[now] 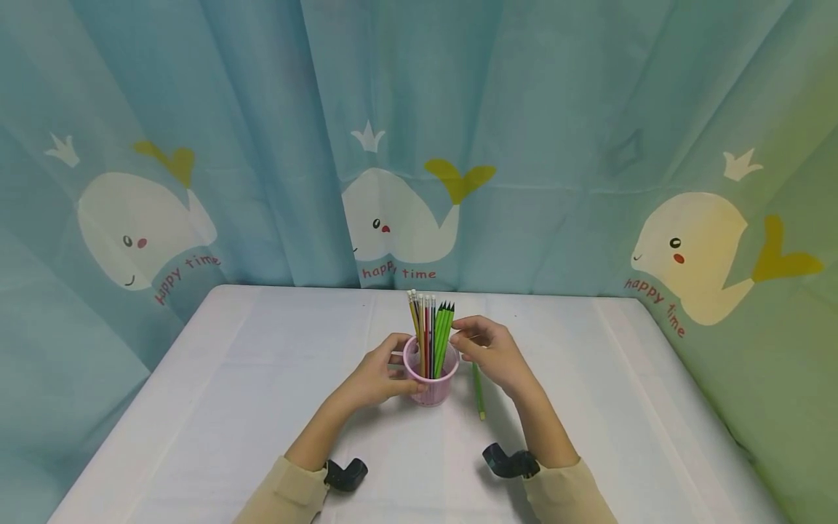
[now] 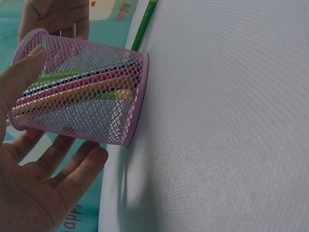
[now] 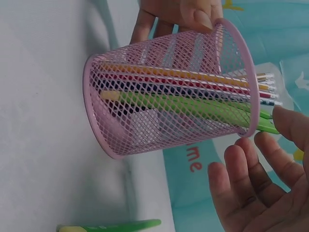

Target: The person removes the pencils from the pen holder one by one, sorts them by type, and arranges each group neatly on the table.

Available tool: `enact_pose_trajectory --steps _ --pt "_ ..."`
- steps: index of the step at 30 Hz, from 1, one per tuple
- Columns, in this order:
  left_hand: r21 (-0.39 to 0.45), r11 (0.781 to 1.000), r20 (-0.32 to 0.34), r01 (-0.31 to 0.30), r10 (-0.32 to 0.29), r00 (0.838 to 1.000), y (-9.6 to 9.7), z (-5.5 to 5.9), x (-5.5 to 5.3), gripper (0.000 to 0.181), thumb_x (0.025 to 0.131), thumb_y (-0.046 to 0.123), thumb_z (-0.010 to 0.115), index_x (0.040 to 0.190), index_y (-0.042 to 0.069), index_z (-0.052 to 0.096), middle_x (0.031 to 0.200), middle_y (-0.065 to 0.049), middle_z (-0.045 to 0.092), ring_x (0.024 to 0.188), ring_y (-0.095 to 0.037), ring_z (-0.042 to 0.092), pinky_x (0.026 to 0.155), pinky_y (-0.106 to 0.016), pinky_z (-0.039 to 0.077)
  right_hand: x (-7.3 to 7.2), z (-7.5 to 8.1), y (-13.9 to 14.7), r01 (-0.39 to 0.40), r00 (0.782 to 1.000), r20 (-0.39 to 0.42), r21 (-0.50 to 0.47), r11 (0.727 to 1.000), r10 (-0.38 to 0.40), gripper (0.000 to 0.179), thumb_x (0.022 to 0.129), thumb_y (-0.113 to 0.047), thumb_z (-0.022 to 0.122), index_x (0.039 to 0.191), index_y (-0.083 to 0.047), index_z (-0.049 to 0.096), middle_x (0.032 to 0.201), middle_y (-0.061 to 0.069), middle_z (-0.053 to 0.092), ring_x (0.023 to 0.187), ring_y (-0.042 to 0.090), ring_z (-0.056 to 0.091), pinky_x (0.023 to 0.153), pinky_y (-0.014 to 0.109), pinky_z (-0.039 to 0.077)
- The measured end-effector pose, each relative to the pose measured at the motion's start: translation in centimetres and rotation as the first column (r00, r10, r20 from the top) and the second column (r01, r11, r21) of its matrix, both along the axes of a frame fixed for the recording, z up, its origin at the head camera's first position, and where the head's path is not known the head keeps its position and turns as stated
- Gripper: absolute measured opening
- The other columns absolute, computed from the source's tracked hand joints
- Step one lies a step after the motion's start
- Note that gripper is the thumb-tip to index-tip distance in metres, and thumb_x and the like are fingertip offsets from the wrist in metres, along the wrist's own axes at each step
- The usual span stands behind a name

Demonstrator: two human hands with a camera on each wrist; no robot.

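Observation:
A pink mesh pencil cup (image 1: 431, 393) is near the middle of the white table. My left hand (image 1: 374, 375) holds its left side, thumb by the front of the rim and fingers around the side. In the cup, several pencils (image 1: 425, 327) in yellow, red and dark colours show white ends upward. Beside them lean several green pencils (image 1: 444, 331), black tips up. My right hand (image 1: 491, 353) is at the cup's right rim, close to the green pencils; the right wrist view shows its thumb and fingers apart. One green pencil (image 1: 479, 393) lies on the table right of the cup.
A white cloth covers the table (image 1: 262, 422). Behind it hangs a blue-green curtain (image 1: 556, 109) printed with whales. Each wrist carries a black device, the left one (image 1: 347, 474) and the right one (image 1: 509, 461), above the front of the table.

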State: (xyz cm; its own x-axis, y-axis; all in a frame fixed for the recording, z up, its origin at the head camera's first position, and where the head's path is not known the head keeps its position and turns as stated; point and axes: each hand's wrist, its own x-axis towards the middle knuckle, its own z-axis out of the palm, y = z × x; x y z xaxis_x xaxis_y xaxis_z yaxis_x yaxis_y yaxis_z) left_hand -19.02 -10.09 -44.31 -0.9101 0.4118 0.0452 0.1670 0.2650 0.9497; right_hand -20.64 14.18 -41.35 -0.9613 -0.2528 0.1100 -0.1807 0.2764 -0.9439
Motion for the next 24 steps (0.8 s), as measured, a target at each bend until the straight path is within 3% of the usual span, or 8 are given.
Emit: enact_pose_trajectory --steps 8,13,24 --pt "-0.011 1.0 -0.003 0.004 -0.004 1.0 -0.05 -0.23 -0.12 0.071 0.078 0.015 0.086 0.137 0.007 0.046 0.136 -0.014 0.056 0.122 -0.036 0.058 0.101 -0.049 0.052 -0.08 -0.68 -0.85 0.018 1.0 0.006 0.06 0.998 -0.019 0.032 0.095 -0.023 0.069 0.118 -0.002 0.066 0.103 0.013 0.066 0.091 0.021 0.063 0.074 0.026 0.058" --pt "-0.025 0.999 -0.013 0.021 -0.021 1.0 0.14 -0.04 -0.27 0.072 0.079 0.017 0.086 0.137 0.007 0.046 0.136 -0.014 0.056 0.121 -0.037 0.059 0.1 -0.049 0.053 0.07 -0.63 -0.86 0.042 0.999 -0.015 0.105 0.994 -0.041 0.03 0.094 -0.025 0.07 0.114 -0.003 0.067 0.103 0.011 0.069 0.092 0.021 0.065 0.073 0.026 0.058" --pt "-0.027 1.0 -0.021 0.016 -0.017 1.0 -0.22 -0.15 -0.03 0.072 0.078 0.016 0.086 0.137 0.006 0.046 0.136 -0.015 0.056 0.12 -0.037 0.059 0.099 -0.047 0.054 0.02 -0.95 -0.85 0.035 0.999 -0.031 0.062 0.997 -0.033 0.021 0.094 -0.023 0.07 0.103 -0.004 0.066 0.096 0.009 0.068 0.087 0.021 0.065 0.074 0.03 0.059"
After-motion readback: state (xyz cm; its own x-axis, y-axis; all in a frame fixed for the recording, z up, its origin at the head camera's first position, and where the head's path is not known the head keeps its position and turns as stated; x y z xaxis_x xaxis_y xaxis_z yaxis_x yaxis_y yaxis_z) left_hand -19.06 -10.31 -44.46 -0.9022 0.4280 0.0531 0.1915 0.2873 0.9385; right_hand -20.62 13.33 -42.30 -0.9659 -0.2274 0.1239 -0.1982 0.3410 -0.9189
